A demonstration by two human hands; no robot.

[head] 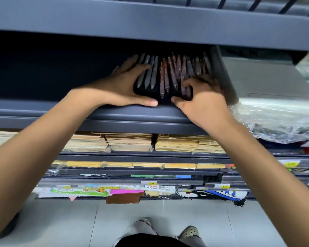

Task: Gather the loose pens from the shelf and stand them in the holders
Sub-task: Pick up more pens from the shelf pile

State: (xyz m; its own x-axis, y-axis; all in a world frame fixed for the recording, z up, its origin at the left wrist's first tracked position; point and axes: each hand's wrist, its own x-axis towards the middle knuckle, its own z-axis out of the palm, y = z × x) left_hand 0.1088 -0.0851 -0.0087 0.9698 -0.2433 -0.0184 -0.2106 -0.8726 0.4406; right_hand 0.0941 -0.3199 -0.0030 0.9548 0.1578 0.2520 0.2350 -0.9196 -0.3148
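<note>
Left hand (pixel 125 86) spread wide over grey pens (pixel 154 72); right hand (pixel 203 102) curled, gripping red pens (pixel 173 72) in holder (pixel 144 91)

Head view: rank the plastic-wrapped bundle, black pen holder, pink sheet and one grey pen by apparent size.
1. plastic-wrapped bundle, even cut off at the frame edge.
2. black pen holder, partly covered.
3. grey pen and pink sheet look alike; the sheet lies farther from the camera, so they stay unranked.

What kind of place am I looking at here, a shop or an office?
Most likely a stationery shop aisle: tiered dark metal shelves carry yellow price tags on their edges, stacks of what look like brown envelopes fill the shelf below, and rows of grey and red pens lie on display.
</note>
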